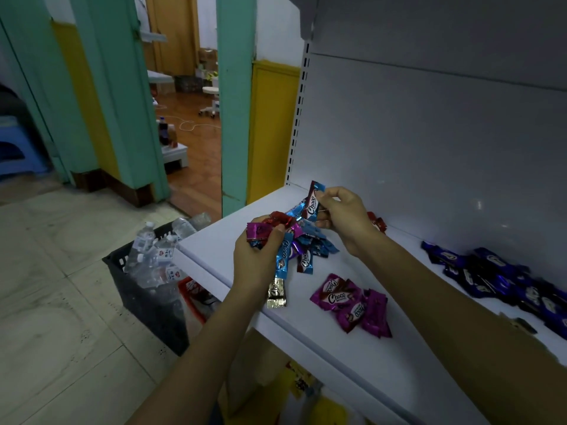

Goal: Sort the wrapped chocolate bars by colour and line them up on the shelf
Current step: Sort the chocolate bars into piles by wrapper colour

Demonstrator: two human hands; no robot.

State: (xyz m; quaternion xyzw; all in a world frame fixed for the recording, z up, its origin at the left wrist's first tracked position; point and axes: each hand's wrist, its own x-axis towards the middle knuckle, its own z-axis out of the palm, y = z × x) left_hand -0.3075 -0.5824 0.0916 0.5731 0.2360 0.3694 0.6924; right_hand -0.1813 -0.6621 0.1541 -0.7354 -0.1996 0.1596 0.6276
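Clutching a half-hidden mixed bundle (302, 240) in the left grip (254, 262); pinching a blue bar (313, 204) in the right grip (346, 216). On the shelf (211, 253), magenta pile (349, 305) at five o'clock; dark-blue pile (491, 274) at three, cut off.

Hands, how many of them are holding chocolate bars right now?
2. The left hand grips a mixed-colour bunch over the shelf; the right hand pinches a light blue bar just behind it.

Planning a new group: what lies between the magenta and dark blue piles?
In the head view, only bare white shelf, with the right forearm crossing above it.
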